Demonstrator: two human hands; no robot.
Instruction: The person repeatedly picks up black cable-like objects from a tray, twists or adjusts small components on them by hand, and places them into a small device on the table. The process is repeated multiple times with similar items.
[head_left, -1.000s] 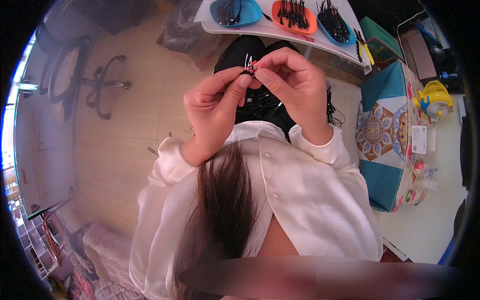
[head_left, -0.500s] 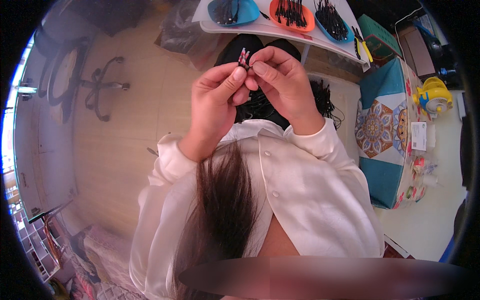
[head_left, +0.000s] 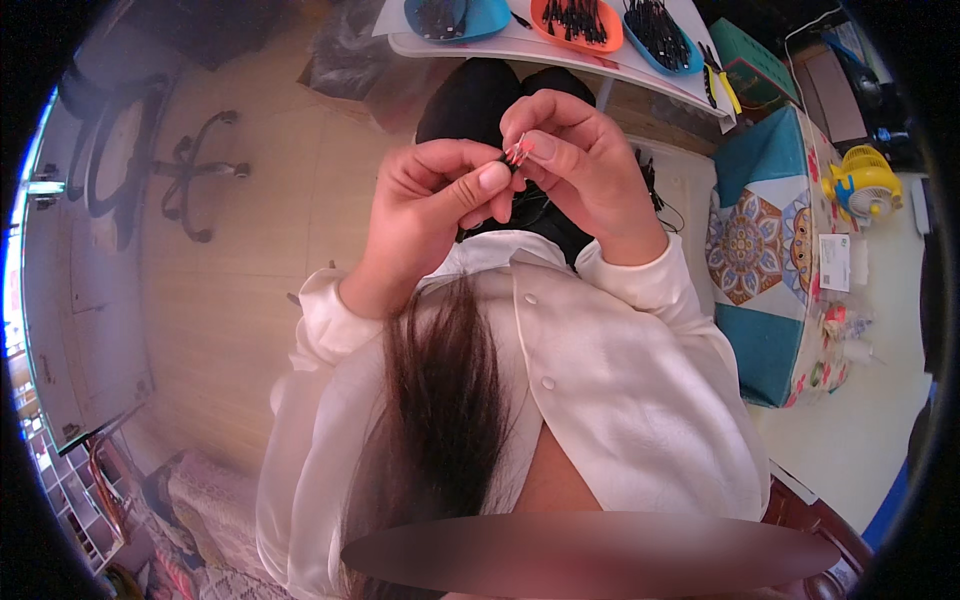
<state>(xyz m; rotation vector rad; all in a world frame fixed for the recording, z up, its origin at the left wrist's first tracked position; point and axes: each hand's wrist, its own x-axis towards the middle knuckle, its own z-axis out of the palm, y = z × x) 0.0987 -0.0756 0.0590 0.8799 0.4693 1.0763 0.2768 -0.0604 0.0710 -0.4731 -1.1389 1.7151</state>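
My left hand (head_left: 428,200) pinches a small black cable end between thumb and index finger, above my lap. Thin red and pale wires (head_left: 519,152) stick out of it to the right. The thumb and fingertips of my right hand (head_left: 588,180) are closed on the tips of these wires. Both hands almost meet in front of my black trousers (head_left: 470,100). Black cables (head_left: 530,212) lie on my lap, partly hidden behind my hands. More dark cables (head_left: 650,190) show to the right of my right wrist.
Ahead, a white table (head_left: 430,46) bears a blue tray (head_left: 490,14), an orange tray (head_left: 614,38) and another blue tray (head_left: 688,66), holding dark cables. Yellow-handled pliers (head_left: 731,92) lie at its right. A patterned cloth (head_left: 760,240) and yellow fan (head_left: 866,182) are at right; an office chair (head_left: 185,170) stands left.
The wires pointed up from my left fingertips; now they tilt right, into my right fingertips. My right hand has shifted slightly right, and my left hand has turned a little.
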